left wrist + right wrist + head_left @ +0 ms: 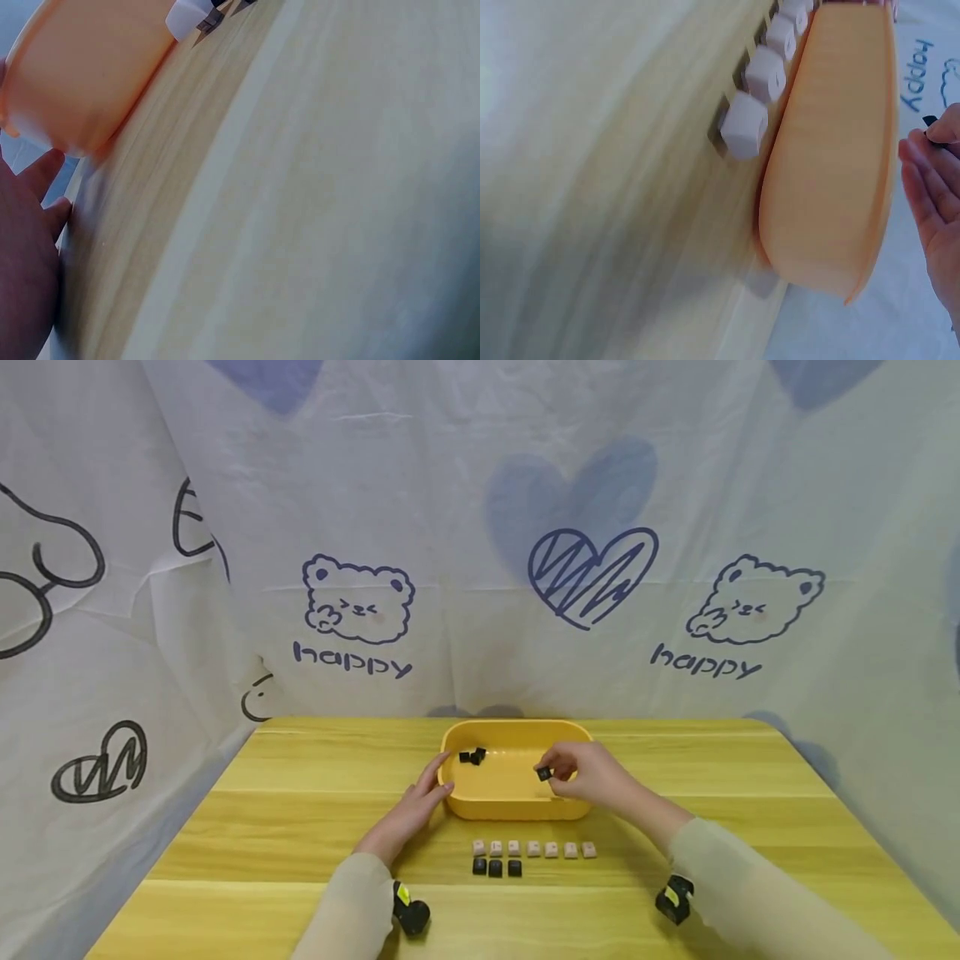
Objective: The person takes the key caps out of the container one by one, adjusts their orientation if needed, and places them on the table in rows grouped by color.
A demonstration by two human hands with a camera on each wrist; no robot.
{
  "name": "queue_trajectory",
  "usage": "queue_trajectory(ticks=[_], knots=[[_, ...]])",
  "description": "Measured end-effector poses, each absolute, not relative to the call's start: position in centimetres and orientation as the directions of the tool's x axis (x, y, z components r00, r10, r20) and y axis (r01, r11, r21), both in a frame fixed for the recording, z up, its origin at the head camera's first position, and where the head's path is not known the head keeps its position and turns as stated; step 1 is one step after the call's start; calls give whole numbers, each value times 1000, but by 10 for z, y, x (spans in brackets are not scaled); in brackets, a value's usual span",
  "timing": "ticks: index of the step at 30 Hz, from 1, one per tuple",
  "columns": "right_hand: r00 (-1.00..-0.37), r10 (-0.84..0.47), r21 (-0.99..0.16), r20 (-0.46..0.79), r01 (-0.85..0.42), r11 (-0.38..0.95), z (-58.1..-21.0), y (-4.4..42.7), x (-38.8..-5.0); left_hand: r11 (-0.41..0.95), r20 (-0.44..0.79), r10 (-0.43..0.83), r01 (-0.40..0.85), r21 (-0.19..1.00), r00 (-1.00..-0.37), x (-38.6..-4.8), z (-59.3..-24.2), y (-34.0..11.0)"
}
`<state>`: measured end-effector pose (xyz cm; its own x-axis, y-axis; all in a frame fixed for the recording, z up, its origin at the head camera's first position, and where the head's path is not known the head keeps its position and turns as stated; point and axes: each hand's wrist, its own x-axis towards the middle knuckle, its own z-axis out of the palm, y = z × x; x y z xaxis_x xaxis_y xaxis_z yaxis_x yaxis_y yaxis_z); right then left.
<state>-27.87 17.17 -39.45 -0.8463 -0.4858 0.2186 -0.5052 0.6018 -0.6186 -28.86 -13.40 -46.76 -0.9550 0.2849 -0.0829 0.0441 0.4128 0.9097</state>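
A yellow tray stands near the table's back edge, with several black keycaps at its left inside. The left hand rests on the tray's left end, thumb and fingers spread at the rim. Between thumb and fingertips the right hand pinches one black keycap above the tray's right part. In the right wrist view the same hand is beside the tray's rim, the keycap partly hidden by the fingers.
In front of the tray lies a row of several white keycaps. Three black keycaps form a shorter row nearer the person, under the left part of the white row. A printed cloth hangs behind the wooden table.
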Motion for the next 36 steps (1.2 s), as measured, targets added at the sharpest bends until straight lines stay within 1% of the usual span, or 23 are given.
queue_trajectory(ticks=[6, 8, 11, 13, 17, 25, 28, 36], knots=[[-848, -446, -602, 287, -522, 604, -391, 171, -257, 410, -98, 280, 27, 912, -955, -289, -468, -134], [-848, -434, -627, 303, -521, 579, -388, 169, -250, 408, -91, 284, 34, 912, -955, -290, -469, -134], [-833, -446, -652, 328, -541, 531, -390, 166, -239, 409, -82, 289, 45, 911, -954, -290, -468, -134], [-811, -472, -657, 346, -568, 495, -393, 164, -232, 411, -81, 290, 47, 910, -954, -289, -468, -134], [-808, -493, -664, 323, -564, 490, -400, 162, -220, 412, -74, 289, 54, 909, -954, -289, -469, -134], [-784, -525, -623, 330, -599, 504, -417, 159, -207, 409, -80, 288, 47, 912, -954, -289, -469, -135], [-793, -524, -620, 311, -587, 521, -424, 159, -204, 406, -75, 291, 53, 912, -954, -288, -469, -135], [-856, -472, -633, 208, -486, 602, -437, 153, -201, 399, -99, 289, 26, 917, -952, -288, -469, -135]])
